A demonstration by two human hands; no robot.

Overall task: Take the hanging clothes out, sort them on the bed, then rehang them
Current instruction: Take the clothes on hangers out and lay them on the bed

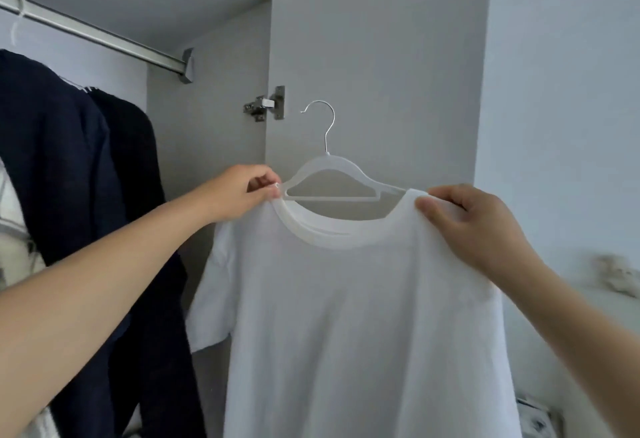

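Two bare forearms are seen, each ending in a bare hand. The left forearm is shown entering from the lower left of the frame, and the left hand [242, 191] is found left of centre. The right forearm is shown entering from the lower right edge, with the right hand [474, 226] right of centre. No sleeve is reached within view. Short, unpainted fingernails are visible.
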